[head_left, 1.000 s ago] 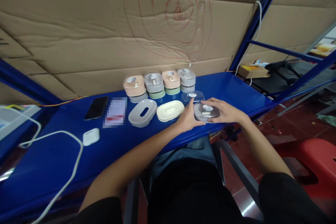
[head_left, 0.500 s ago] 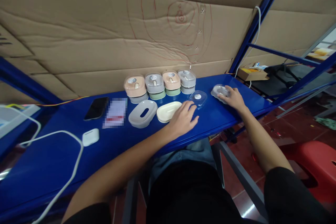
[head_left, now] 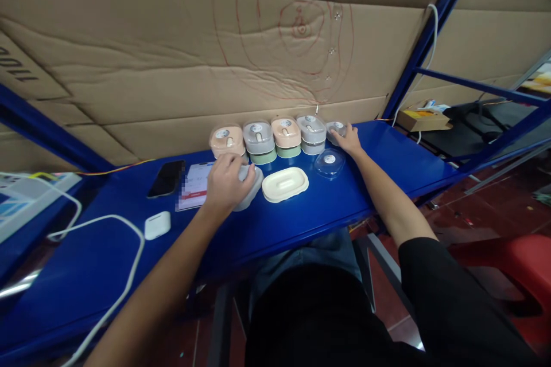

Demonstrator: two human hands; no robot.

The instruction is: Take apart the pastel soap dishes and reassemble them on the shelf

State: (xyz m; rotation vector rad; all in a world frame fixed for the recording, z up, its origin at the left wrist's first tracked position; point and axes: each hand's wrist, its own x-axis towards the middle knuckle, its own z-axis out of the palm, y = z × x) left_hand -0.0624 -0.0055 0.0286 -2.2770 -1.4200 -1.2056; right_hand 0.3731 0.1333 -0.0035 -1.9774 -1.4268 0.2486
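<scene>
My left hand [head_left: 227,184] is closed over a grey plastic box part [head_left: 252,190], with its fingers across the far left side and the thumb on top; much of the part is hidden beneath. My right hand [head_left: 349,141] grips a grey piece with a clear top and a round label [head_left: 337,128], at the right end of a row of small boxes. Between the hands lies a cream oval tray [head_left: 286,184] with a raised middle. A clear lid [head_left: 330,163] with a white sticker rests flat on the table, just below my right hand.
Stacked two-tone boxes with clear lids [head_left: 259,136] line the cardboard wall [head_left: 172,69]. At left on the blue table [head_left: 275,229] are a black phone [head_left: 166,179], a partly blurred sheet [head_left: 193,186], a white earbud case [head_left: 157,225] and a white cable [head_left: 138,264].
My left hand has moved left from beside the cream tray onto the grey box part. My right hand has carried the grey clear-topped piece left and back to the row's end.
</scene>
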